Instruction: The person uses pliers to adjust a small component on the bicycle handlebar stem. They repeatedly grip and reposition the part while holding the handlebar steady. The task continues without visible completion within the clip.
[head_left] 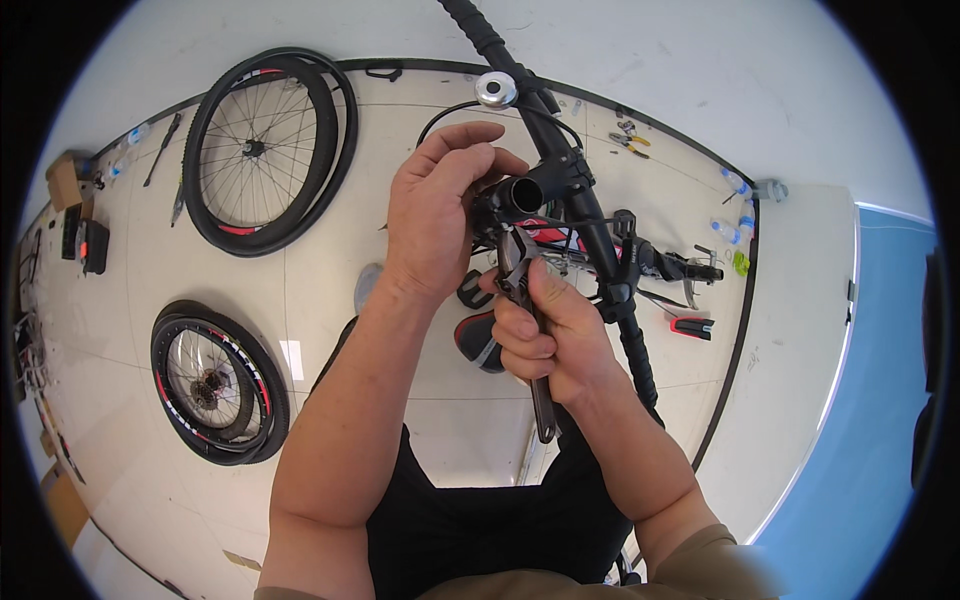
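Observation:
A black bicycle tube (525,194) with a round open end stands in front of me, next to the handlebar (588,215). My left hand (432,205) is curled around the left side of this tube, some fingertips hidden behind it. Gripped in my right hand (555,335) is a metal adjustable wrench (543,405). Its jaws sit just below the open tube end, at a part I cannot make out, and its handle points down toward me. A silver bell (496,90) is fixed on the upper part of the handlebar.
Two groups of wheels lie on the left floor: a spoked wheel (255,148) and, nearer, a wheel with a cassette (208,388). Pliers (630,143), plastic bottles (727,231) and a red-black piece (692,327) lie right. A saddle (480,342) shows below my hands.

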